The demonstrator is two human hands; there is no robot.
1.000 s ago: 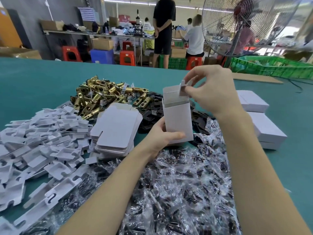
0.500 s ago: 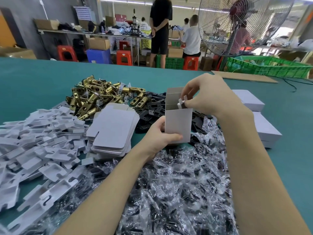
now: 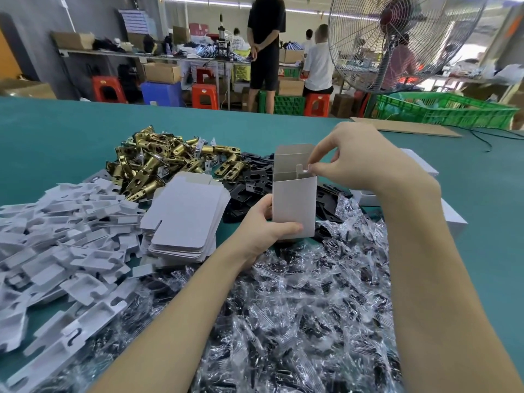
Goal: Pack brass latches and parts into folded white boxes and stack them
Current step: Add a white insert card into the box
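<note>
While my left hand (image 3: 262, 225) grips the lower part of the white box (image 3: 295, 205) at the middle of the frame, thumb across its front face, the box stands upright with its top open; my right hand (image 3: 360, 163) reaches over from the right, its fingertips (image 3: 312, 167) pinching a small flap at the box's upper right corner; left of the box lies a stack of flat box blanks (image 3: 184, 219) on the green desk (image 3: 56, 137); above that stack, toward the upper left of the desk, sits the heap of brass latches (image 3: 158, 163), with black plates (image 3: 249, 182) just beside it and partly behind the box; white plastic inserts (image 3: 62, 245) spread over the left side of the frame; clear bagged parts (image 3: 297, 307) fill the lower middle, under both my forearms; closed white boxes (image 3: 453, 219) show at the right edge, mostly hidden behind my right arm.
</note>
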